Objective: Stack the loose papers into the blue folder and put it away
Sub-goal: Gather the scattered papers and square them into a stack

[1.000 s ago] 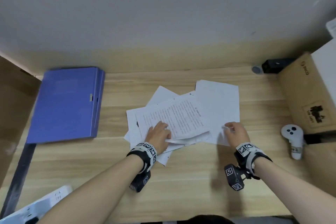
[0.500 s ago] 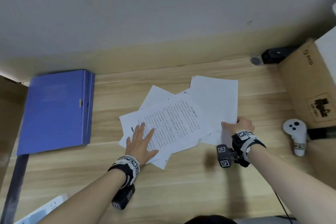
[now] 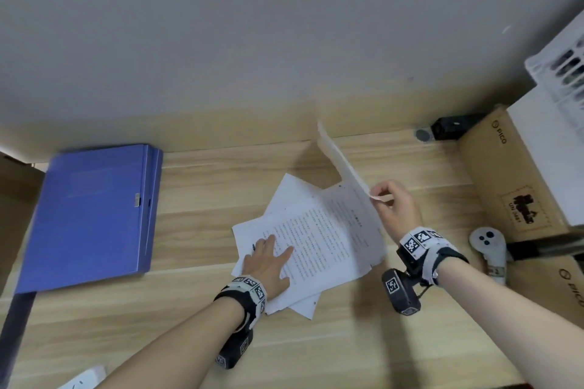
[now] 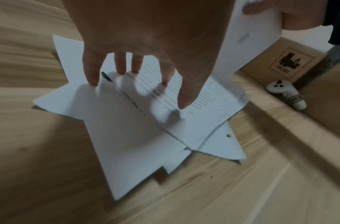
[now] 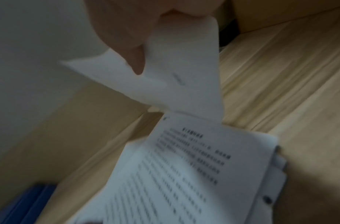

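Observation:
Several loose white papers lie fanned out mid-desk, the top one printed with text. My left hand presses flat on the pile's left part, fingers straight and spread. My right hand pinches the near corner of one blank sheet and holds it up on edge above the pile's right side; the wrist view shows thumb and finger gripping that sheet. The blue folder lies closed on the desk's left, apart from the papers.
Cardboard boxes stand at the right with a white box and crate on top. A white controller lies beside them. A small black device sits at the back wall. A white power strip pokes in at the front left.
My right hand has lifted the rightmost blank sheet off the desk and tilted it up on edge. My left hand stays flat on the pile, having slid leftward earlier.

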